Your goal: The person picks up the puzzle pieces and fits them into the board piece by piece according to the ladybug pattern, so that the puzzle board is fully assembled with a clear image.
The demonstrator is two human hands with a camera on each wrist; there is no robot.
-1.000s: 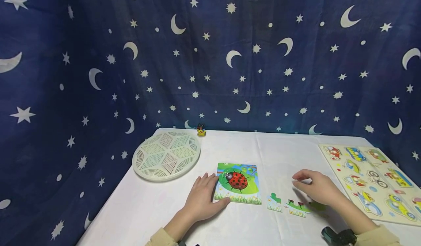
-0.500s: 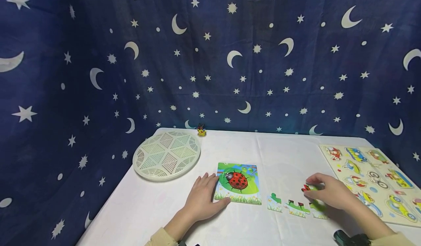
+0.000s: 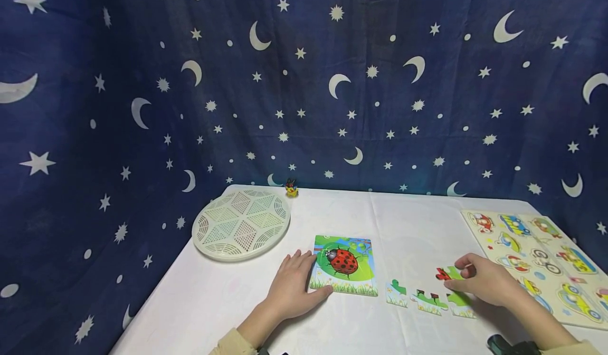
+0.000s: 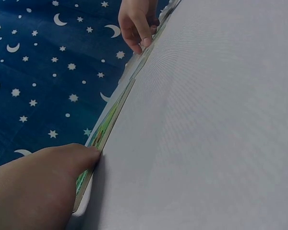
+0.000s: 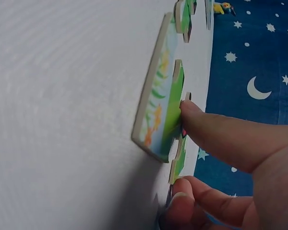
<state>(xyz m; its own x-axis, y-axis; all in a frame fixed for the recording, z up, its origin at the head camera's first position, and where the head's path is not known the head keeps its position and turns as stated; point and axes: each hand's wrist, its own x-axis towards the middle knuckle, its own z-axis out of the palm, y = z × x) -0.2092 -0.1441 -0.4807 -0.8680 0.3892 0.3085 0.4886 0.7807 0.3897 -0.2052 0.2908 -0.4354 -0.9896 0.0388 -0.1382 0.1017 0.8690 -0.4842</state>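
Right hand (image 3: 488, 281) is nearest: thumb and finger apart at the red piece (image 3: 451, 272), can't tell if gripping. Its red end pokes out left of them. Board (image 3: 349, 270)'s way further left, left hand (image 3: 295, 291) touching it, fingers loose.

Tabletop (image 3: 332, 207) count: one left hand (image 3: 294, 289) and one right hand (image 3: 489, 281); one ladybug board (image 3: 342, 261); four loose puzzle pieces (image 3: 396, 296) visible, nearer the near edge; one picture board (image 3: 527, 255), right edge; one round perforated tray (image 3: 223, 233), far left corner; one toy figure (image 3: 292, 189), far edge.
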